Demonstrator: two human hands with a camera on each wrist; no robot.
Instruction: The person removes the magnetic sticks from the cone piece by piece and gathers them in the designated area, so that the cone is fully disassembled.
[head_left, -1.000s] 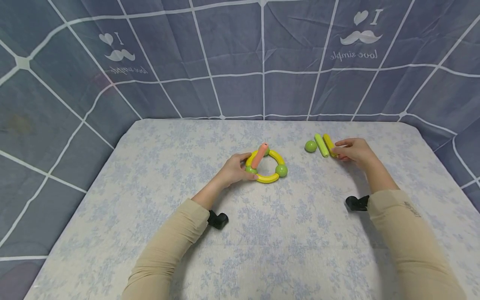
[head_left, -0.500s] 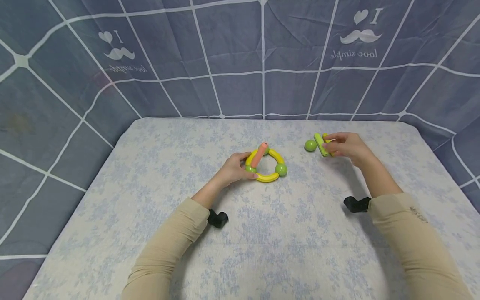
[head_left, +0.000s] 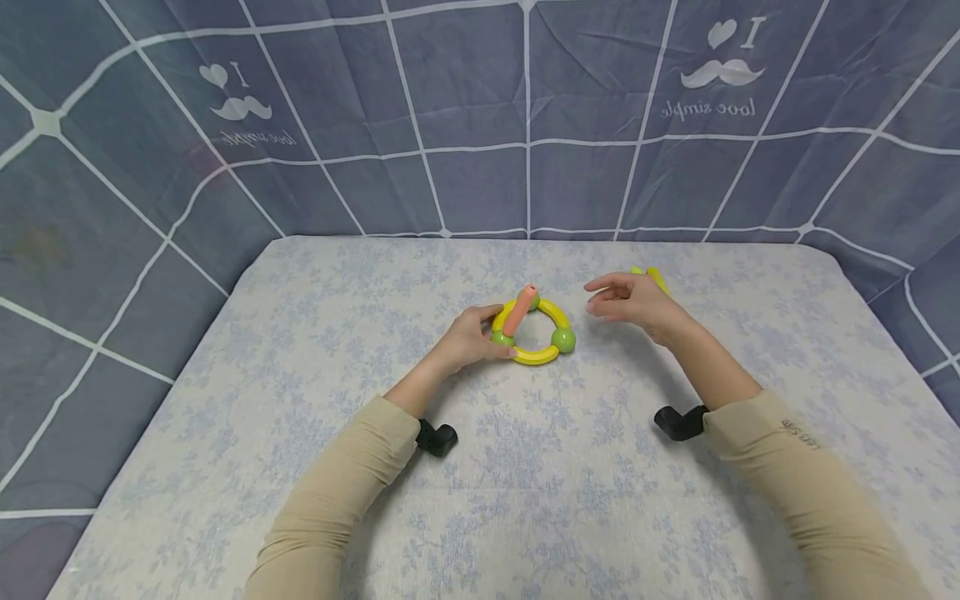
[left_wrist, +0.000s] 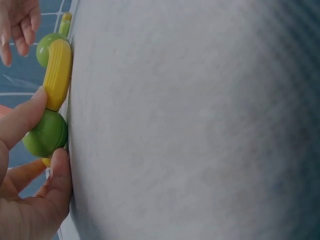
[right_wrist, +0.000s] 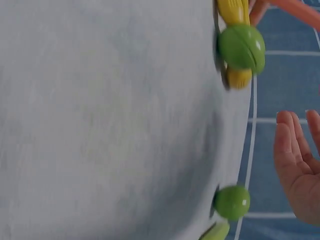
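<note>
Gripping a glossy ring [head_left: 534,358] of curved yellow rods and green balls, the left hand [head_left: 467,340] has thumb and fingers clamped on either side of its nine o'clock ball. From that ball rises a straight orange rod [head_left: 520,312], leaning towards one o'clock in the head view; the ring rests on a pale blue-flowered tablecloth [head_left: 450,517]. Between two and three o'clock from the ring, the right hand [head_left: 641,307] hovers with nothing gripped, fingers apart from thumb. Behind it lie a loose round green ball [right_wrist: 232,202], a light-green rod [head_left: 636,270] and a yellow rod [head_left: 657,280].
</note>
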